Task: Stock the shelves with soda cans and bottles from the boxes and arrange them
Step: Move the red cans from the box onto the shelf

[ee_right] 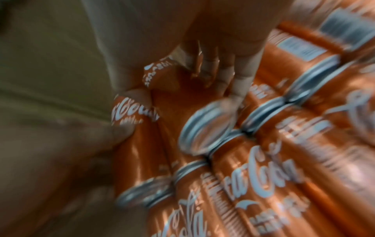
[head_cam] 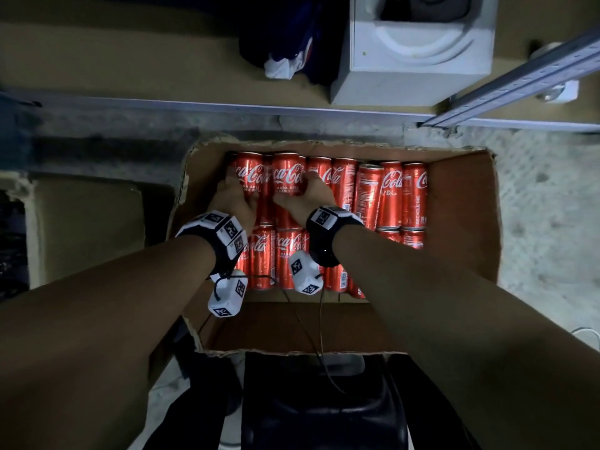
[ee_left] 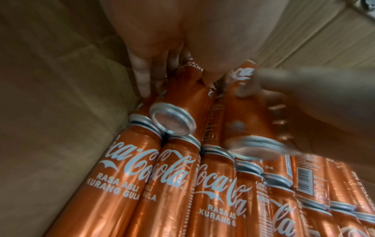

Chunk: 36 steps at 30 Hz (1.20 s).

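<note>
Two cans at the far left corner of the cardboard box are being gripped, one by each curled hand, left hand and right hand; they are being held lengthwise, pointing away from the wrists.

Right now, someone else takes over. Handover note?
Left hand: grips a can in the far-left corner of the box.
Right hand: grips the next can beside it.
Both cans look part-lifted off the layer.
Rest of the cans lie flat in the box on the floor.
Done: no stocked cans visible on the shelf.
Left: lift the cans out, shelve and arrange them.
</note>
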Available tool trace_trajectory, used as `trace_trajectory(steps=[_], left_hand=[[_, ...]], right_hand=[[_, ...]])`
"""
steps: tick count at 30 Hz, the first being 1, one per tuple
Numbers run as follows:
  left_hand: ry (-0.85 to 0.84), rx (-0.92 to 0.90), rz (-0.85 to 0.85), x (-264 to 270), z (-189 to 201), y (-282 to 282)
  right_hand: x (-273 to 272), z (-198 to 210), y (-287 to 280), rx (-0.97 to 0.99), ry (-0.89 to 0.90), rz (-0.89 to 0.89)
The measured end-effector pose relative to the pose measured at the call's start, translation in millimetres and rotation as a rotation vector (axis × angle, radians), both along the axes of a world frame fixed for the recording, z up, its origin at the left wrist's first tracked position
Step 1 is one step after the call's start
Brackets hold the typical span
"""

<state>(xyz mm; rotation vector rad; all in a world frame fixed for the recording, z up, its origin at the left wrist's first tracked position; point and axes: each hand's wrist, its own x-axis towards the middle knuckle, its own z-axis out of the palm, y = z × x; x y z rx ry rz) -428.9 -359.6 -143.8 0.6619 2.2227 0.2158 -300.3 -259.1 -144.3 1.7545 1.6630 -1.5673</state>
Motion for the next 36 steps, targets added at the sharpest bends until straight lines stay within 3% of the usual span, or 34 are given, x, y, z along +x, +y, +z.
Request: trace_trajectory(steps=[14,19,25,30,36], left_hand=[[0.102,-0.139,0.109,10.6,1.3,25.4],[0.128,-0.244,0.065,11.3,-4.9,32.2],[0.009,-0.242,0.186,12.5,2.1,19.9],[-0.237,-0.121,0.335,25.2,42.6,1.4],[-0.428,-0.018,0.382,46.9,134.5,-2.3]], right_hand=[[89.9,5.3,35.9,-0.082,-0.141,0.019],[112.0,1.7,31.1,-0.100,-0.125,-0.012],[137.6,22.9,26.0,-0.074,-0.089,-0.050],[155.1,58.1,26.6,-0.077,-0.081,-0.072],[171.5,129.6,35.1,-0.032,-0.049,-0.083]])
